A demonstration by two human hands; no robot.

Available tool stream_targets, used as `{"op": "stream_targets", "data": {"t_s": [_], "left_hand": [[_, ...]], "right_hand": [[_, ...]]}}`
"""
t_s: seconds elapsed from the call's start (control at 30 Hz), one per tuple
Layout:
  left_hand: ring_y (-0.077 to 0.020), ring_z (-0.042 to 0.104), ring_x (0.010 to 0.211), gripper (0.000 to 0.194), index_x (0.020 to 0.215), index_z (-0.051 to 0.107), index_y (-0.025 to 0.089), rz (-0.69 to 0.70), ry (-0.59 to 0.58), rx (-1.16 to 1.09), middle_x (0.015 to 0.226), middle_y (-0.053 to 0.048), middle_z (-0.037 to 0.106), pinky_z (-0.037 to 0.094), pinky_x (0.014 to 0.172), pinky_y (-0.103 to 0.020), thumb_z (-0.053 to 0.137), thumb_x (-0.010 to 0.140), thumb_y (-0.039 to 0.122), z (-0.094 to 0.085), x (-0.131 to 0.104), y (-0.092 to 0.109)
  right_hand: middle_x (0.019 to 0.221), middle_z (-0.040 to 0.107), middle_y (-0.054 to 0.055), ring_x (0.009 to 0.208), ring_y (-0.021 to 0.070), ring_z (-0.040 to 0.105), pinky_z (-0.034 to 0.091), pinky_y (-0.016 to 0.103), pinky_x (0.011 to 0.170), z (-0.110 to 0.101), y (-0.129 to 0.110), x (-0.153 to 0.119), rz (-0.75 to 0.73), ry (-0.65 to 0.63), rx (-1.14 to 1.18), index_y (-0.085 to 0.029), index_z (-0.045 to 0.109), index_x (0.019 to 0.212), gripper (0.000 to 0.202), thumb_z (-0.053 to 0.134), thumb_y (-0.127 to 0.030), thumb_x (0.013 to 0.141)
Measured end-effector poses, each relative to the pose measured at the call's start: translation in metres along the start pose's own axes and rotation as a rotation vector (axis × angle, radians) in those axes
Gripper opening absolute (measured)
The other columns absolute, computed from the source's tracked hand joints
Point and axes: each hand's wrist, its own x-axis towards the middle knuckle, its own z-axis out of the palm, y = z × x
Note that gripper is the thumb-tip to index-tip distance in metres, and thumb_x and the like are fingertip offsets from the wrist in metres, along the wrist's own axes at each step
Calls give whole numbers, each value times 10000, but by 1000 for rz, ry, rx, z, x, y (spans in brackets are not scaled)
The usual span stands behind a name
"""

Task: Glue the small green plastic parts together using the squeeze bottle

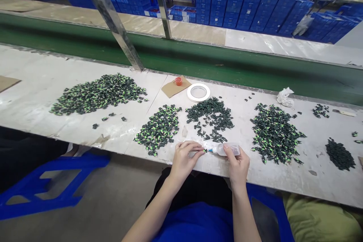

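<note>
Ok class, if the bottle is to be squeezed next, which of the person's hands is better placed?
Right, I'd judge: the right hand grips the clear bottle, and its blue tip points at the small dark piece, which the left hand pinches.

Blue crates (235,0) stand stacked beyond the green strip (198,57).

Speckled dark green and bright lime are shown by the heaped small plastic pieces (99,94) at centre left; plain blue by the stacked plastic crates (235,0), upper right.
</note>
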Motion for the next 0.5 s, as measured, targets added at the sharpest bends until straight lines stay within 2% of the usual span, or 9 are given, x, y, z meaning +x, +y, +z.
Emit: {"op": "stream_targets", "data": {"t_s": [0.3, 0.5], "left_hand": [[-240, 700, 909, 22, 788, 726, 234, -1, -10, 4, 796, -22, 760, 426, 907, -450, 715, 771, 244, -1, 0, 2], [-238, 693, 912, 41, 799, 712, 235, 0, -36, -3, 829, -27, 762, 437, 903, -444, 715, 760, 245, -4, 1, 2]], "right_hand": [[606, 630, 19, 587, 165, 550, 446, 277, 551, 0, 1, -1, 28, 47, 0, -142, 662, 676, 350, 698, -490, 699], [636, 641, 30, 590, 182, 597, 476, 289, 538, -5, 7, -1, -10, 200, 170, -150, 636, 714, 355, 715, -496, 693]]}}
